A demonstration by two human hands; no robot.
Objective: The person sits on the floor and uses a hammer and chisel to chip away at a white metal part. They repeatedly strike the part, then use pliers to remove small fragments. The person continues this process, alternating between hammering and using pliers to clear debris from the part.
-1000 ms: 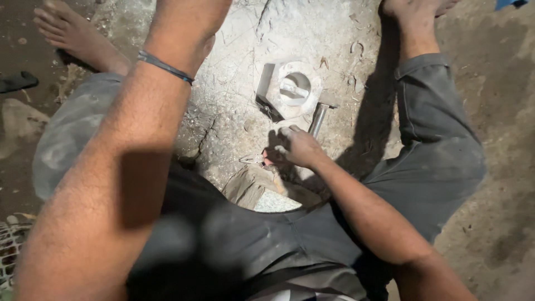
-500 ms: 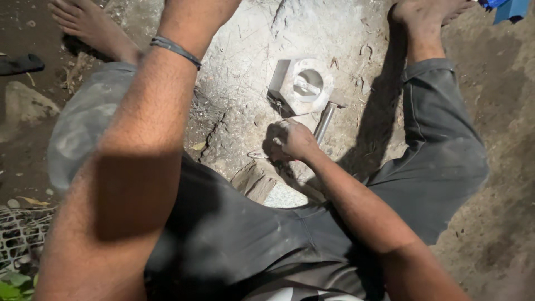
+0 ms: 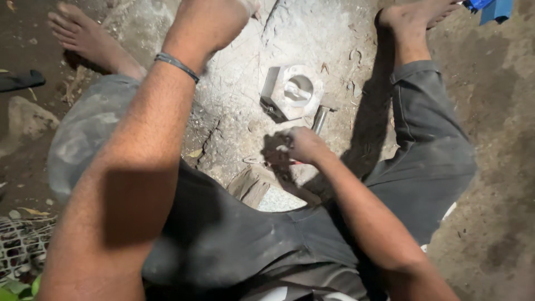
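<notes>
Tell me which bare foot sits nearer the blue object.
The right foot, at the top right: the blue object lies just beside its toes. The left foot is far across at top left.

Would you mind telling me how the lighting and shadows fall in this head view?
Head view: hard sunlight whitens the stone slab and carved stone block; the right hand throws a dark shadow leftward; the raised left hand is cropped at the top; the edges lie dim.

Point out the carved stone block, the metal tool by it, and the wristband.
carved stone block (image 3: 293, 92): head view, its hollowed top.
metal tool (image 3: 320, 119): head view, its shaft.
wristband (image 3: 177, 65): head view, the band's middle.
</notes>
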